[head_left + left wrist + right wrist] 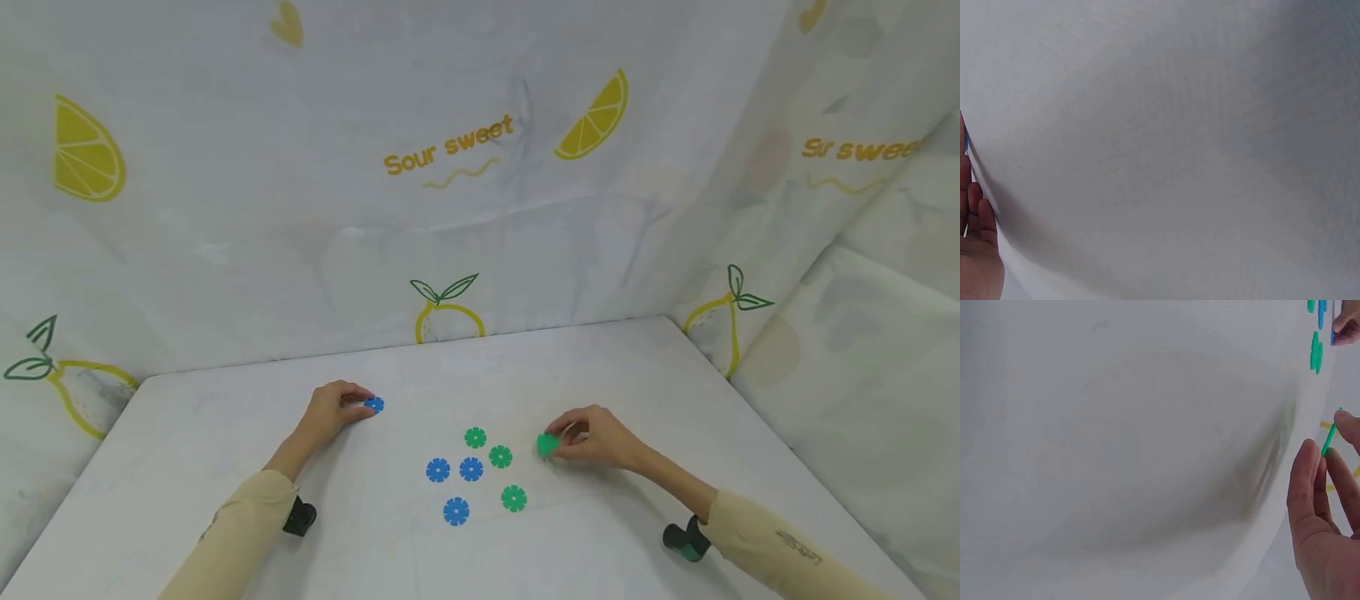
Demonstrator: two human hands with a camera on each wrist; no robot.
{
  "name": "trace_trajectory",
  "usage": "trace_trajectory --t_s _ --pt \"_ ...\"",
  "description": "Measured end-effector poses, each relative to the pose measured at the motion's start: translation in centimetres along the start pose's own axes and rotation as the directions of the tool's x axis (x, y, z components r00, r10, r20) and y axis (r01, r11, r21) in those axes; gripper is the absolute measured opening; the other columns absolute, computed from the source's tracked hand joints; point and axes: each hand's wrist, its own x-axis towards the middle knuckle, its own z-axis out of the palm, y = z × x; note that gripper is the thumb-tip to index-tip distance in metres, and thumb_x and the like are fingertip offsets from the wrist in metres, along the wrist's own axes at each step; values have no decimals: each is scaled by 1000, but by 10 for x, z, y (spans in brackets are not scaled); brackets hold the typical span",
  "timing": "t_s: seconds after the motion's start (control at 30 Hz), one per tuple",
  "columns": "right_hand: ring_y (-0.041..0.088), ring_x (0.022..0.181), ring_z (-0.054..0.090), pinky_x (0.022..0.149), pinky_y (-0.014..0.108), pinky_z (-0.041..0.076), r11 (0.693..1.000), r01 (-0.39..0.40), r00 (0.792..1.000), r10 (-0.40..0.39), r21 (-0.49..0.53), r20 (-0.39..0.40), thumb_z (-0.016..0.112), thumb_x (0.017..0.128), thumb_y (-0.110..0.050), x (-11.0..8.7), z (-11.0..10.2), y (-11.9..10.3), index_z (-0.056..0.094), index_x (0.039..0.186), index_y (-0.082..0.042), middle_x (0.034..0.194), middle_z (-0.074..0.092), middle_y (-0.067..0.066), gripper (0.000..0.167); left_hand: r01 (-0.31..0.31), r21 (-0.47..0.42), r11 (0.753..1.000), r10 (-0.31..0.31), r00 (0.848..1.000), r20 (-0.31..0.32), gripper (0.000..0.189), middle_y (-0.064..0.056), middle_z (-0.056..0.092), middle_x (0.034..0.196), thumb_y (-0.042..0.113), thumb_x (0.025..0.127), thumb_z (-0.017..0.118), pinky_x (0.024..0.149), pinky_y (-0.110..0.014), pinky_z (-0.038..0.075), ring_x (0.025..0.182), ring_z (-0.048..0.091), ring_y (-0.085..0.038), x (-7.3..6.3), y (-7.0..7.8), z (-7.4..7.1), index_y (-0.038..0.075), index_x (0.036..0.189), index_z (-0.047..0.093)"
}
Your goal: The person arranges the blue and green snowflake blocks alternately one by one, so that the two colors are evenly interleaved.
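Between its thumb and fingers, my left hand pinches a blue notched disc at the left of the table. To the right, my right hand holds a green notched disc by its edge, with thumb and fingertips on it. The right wrist view shows this green disc edge-on and tilted in the fingers. Only part of the left hand appears in the left wrist view, and its disc is barely visible there. Between the hands lie several loose discs, among them a green one and a blue one.
The white table meets a white cloth backdrop printed with lemons at its back edge. A green disc and a blue disc lie nearest the front. A dark wrist device sits under the right forearm.
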Motion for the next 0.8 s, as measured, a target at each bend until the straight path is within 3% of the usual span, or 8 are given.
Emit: trace_trajectory --t_s 0.3,0.57,0.8 --pt "18 79 62 63 21 49 991 -128 980 130 23 -149 80 77 -15 2 -4 -16 71 102 -3 88 68 4 29 12 -2 1000 -12 1000 7 23 -19 66 101 10 82 75 89 -50 48 99 60 -36 1 0 1 -2 101 71" --pt "20 83 63 65 23 51 977 -174 965 195 126 -176 79 78 -14 12 -2 -30 70 104 -2 92 68 7 30 20 -2 1000 -20 1000 5 24 -18 67 101 12 81 76 88 -50 48 97 60 -34 1 -3 1 -2 100 71" --pt "19 85 62 70 22 52 970 -176 961 207 168 -184 78 80 -15 29 3 -31 69 106 -2 98 68 8 30 16 -10 1000 -16 1000 2 23 -18 67 101 11 82 76 88 -50 48 98 59 -34 1 -3 1 -2 100 71"
